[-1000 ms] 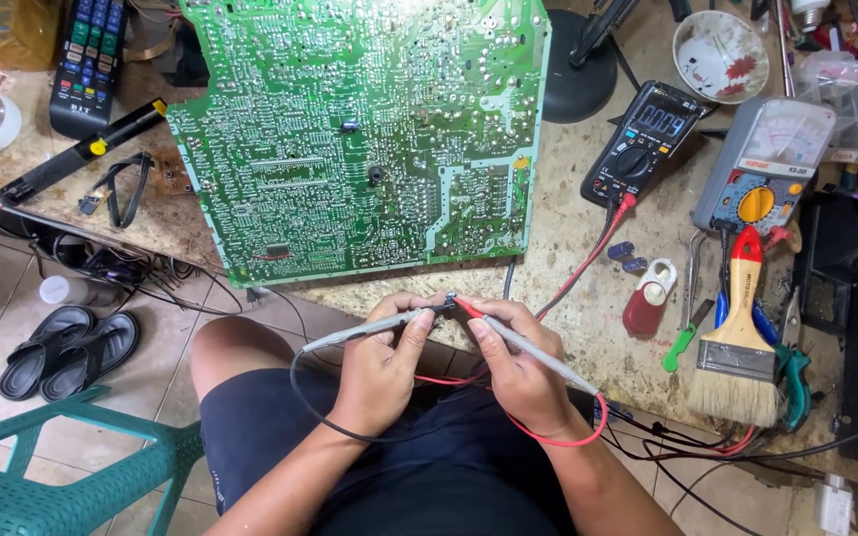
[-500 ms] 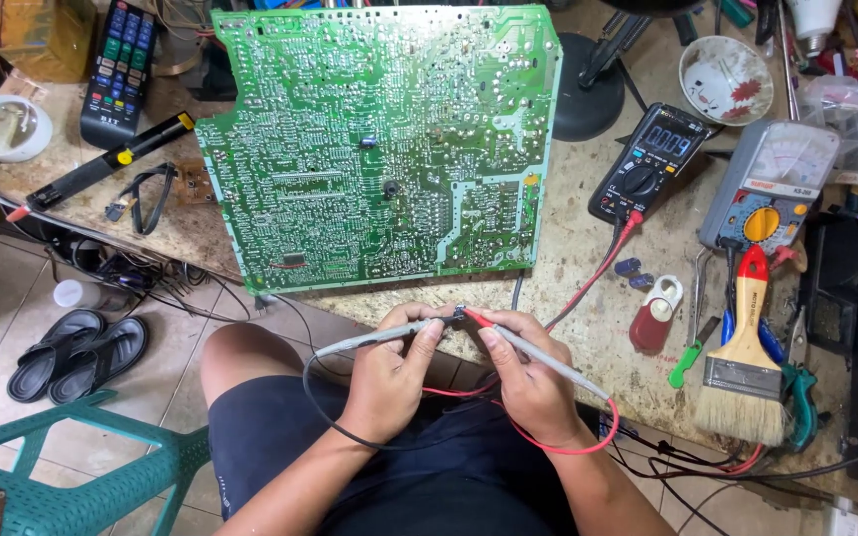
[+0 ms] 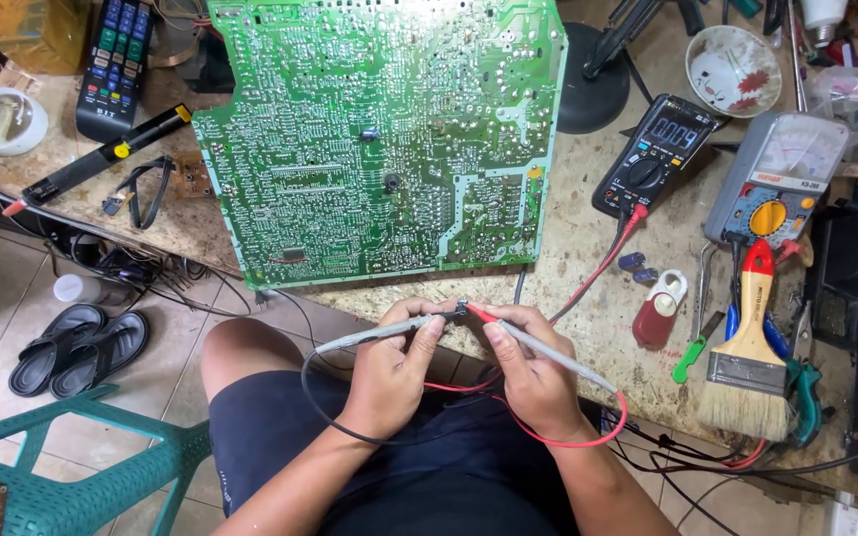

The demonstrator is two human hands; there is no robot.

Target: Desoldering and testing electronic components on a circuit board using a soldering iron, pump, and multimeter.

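Counted in this view: two hands, left hand (image 3: 396, 369) and right hand (image 3: 531, 372). Two grey test probes, one per hand: black-tipped probe (image 3: 374, 333) in the left, red-tipped probe (image 3: 548, 352) in the right. Two meters on the desk (image 3: 588, 268): one black digital multimeter (image 3: 654, 156), one grey analog multimeter (image 3: 775, 182). One large green circuit board (image 3: 379, 139). One paintbrush (image 3: 745, 352). One remote control (image 3: 116, 62). One patterned bowl (image 3: 733, 71). One round white magnifier (image 3: 2, 121). One black-and-yellow desoldering pump (image 3: 101, 159). One green-handled screwdriver (image 3: 692, 357). On the floor: two black sandals (image 3: 76, 345), one green plastic stool (image 3: 91, 467).
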